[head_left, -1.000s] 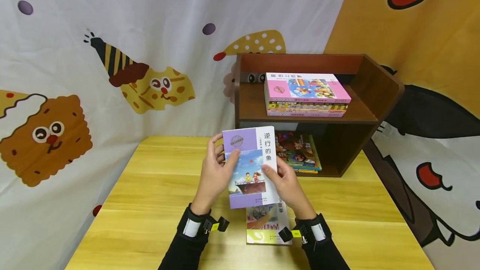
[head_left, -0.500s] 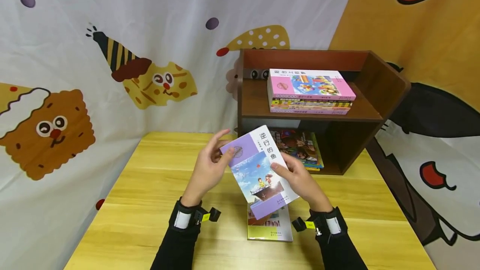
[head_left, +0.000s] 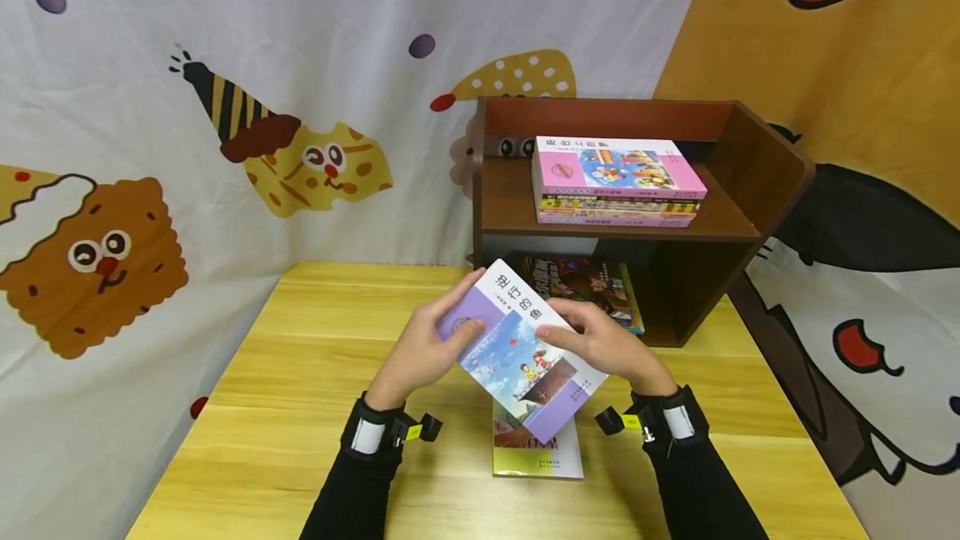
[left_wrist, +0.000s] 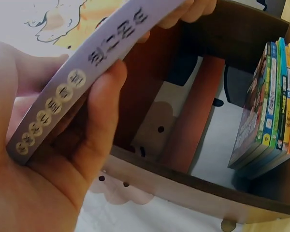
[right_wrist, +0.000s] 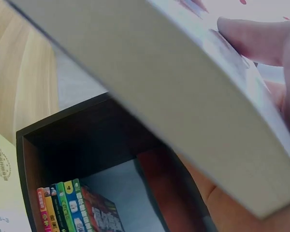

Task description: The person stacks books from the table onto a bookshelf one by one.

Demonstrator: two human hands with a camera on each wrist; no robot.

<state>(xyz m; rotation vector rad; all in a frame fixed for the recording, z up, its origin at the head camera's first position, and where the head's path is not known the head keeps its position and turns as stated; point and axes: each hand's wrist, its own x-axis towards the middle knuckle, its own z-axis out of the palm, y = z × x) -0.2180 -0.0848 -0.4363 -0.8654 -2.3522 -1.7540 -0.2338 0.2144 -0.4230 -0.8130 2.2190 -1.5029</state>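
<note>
Both hands hold a purple and white paperback book [head_left: 517,357], tilted to the left above the table. My left hand [head_left: 427,344] grips its spine side, thumb on the cover; the lilac spine lies across that palm in the left wrist view. On the opposite edge, my right hand [head_left: 603,340] pinches the book with its thumb on the cover and fingers behind. The right wrist view shows the thick page edge [right_wrist: 150,101] close up. Beneath the held book, a second book [head_left: 536,461] with a yellow-green lower band lies on the table, its upper part hidden.
A brown two-level shelf [head_left: 618,232] stands at the back right of the wooden table [head_left: 300,440]. Its upper level bears a stack of books [head_left: 618,182], a pink one on top. More books [head_left: 585,282] lie flat in the lower level. A printed curtain [head_left: 337,7] hangs behind.
The purple book has turned from nearly upright to a strong leftward tilt. My left hand loosened from its edge, then took hold again; the right hand moved outward and slightly up with it.
</note>
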